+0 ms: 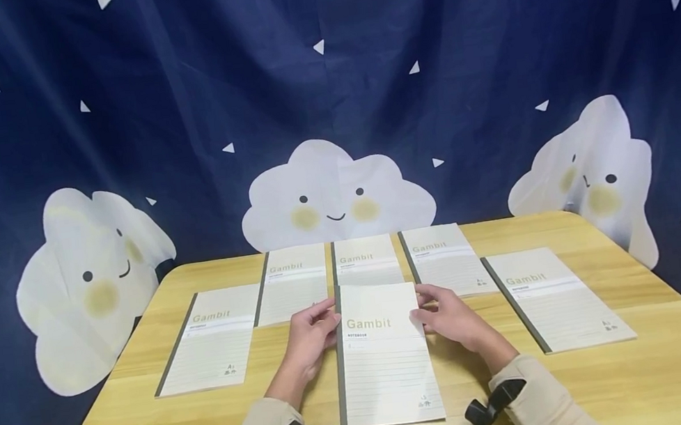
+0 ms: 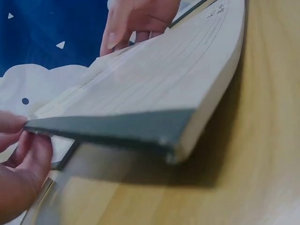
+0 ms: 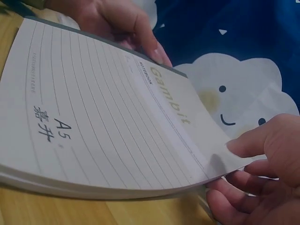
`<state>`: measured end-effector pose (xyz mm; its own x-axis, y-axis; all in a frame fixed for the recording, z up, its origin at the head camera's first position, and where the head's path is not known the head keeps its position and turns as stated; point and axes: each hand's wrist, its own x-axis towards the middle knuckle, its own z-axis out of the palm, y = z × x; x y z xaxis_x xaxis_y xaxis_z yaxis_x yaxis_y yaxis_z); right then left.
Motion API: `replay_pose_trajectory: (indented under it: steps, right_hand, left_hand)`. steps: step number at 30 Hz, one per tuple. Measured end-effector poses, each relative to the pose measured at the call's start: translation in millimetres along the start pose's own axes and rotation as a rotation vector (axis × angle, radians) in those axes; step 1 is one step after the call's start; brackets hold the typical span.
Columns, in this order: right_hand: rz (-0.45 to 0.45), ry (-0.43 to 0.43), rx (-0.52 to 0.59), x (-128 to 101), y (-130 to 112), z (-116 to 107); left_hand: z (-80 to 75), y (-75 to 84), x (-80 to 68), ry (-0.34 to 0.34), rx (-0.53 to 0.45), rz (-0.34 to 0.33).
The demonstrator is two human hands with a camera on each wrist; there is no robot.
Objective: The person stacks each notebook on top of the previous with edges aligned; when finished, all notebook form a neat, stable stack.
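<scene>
a pale cream, rectangular paper notebook with a dark grey spine and the word "gambit" printed on its cover [image 1: 384,351] lies at the near middle of a light wooden surface [image 1: 649,373], with its far end lifted and its cover bowed upward while the near end rests on the wood. the person's left hand [image 1: 312,338] holds the far left corner at the spine, thumb on top and fingers curled beneath, so its grip is closed on the notebook. the right hand [image 1: 450,319] pinches the far right corner the same way, thumb above and fingers under the pages. in the right wrist view, the cover shows ruled lines and the mark "a5". five more notebooks of the same cream design lie flat on the surface in an arc beyond the hands: one at the far left [image 1: 210,339], three side by side at the back [image 1: 294,281] [image 1: 366,260] [image 1: 443,257], and one at the right [image 1: 555,297]. behind the surface hangs a dark blue cloth backdrop with smiling white clouds and small white triangles [image 1: 328,102]. both forearms wear beige sleeves [image 1: 541,400] with black wrist cameras strapped on.
</scene>
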<state>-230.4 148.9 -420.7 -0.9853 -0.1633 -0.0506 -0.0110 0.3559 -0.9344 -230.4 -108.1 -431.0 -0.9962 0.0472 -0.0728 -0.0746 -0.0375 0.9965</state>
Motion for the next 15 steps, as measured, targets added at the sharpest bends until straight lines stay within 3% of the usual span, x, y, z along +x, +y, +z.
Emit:
replay_pose_trajectory:
  steps: [4,8,15]
  right_hand:
    - [-0.007,0.006,-0.010,-0.7,-0.5,-0.5]
    - [-0.016,-0.002,0.007,1.1,-0.1,-1.0]
    - [0.005,-0.013,0.068,1.9,2.3,-1.9]
  left_hand:
    - [-3.7,4.3,-1.8,-0.110,0.092,-0.031]
    - [-6.5,6.5,-2.4,-0.206,0.108,-0.050]
    - [-7.5,1.2,-2.8,-0.236,0.050,-0.068]
